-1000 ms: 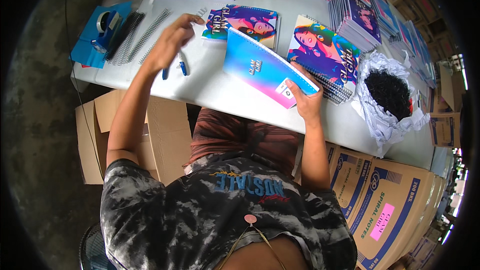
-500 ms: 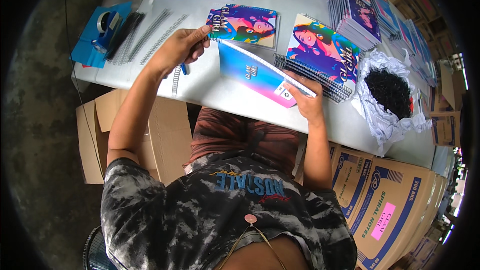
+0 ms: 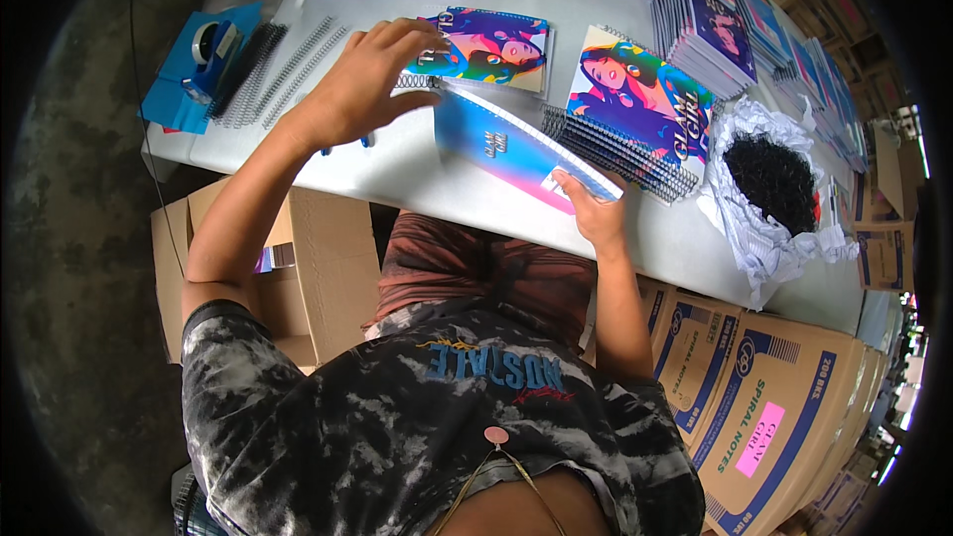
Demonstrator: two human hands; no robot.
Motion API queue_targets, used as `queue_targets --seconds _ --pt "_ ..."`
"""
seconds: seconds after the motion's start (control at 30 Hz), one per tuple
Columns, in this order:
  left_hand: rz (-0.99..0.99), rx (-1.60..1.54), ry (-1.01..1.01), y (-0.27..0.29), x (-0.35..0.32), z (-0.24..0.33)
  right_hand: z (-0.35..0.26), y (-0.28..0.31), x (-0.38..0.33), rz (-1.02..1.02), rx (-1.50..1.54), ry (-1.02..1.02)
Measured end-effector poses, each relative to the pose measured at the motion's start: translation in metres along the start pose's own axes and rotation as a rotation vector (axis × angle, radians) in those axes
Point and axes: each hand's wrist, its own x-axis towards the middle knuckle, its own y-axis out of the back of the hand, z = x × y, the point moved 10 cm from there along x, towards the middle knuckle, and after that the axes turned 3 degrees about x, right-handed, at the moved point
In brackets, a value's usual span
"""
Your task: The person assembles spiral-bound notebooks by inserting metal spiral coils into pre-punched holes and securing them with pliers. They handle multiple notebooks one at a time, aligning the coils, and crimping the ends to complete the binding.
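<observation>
At the tabletop's (image 3: 417,174) near edge, the right hand (image 3: 596,213) grips a tilted blue notebook (image 3: 516,149); the left hand (image 3: 362,79), fingers spread, touches its spine. Likely binding step: a coil (image 3: 298,65) must be fetched next.

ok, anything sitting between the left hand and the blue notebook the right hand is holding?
Nothing visible. The left hand is spread just left of the blue notebook, at its spiral edge; the right hand grips its near corner. Only bare white table lies beneath.

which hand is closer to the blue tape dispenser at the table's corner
Left. The left hand hovers over the table just to the right of the tape dispenser; the right hand holds the blue notebook, farther away.
</observation>
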Motion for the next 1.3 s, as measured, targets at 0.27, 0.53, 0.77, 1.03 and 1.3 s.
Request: queue_targets --seconds 0.27,0.53,0.77,1.03,1.3 --pt "0.274 0.390 -0.019 -0.014 -0.018 0.012 -0.036 -0.016 -0.004 -0.008 -0.255 0.270" --pt "0.718 0.566 -0.097 -0.008 -0.068 -0.017 -0.047 -0.043 -0.028 -0.015 -0.284 0.397" --pt "0.534 0.428 -0.388 -0.089 -0.114 0.037 -0.053 -0.047 -0.026 -0.031 -0.263 0.459" --pt "0.653 0.464 -0.403 -0.061 -0.099 0.045 -0.051 -0.045 -0.023 -0.017 -0.294 0.495" --pt "0.396 0.294 -0.365 -0.122 -0.117 0.032 -0.056 -0.055 -0.025 -0.018 -0.265 0.491"
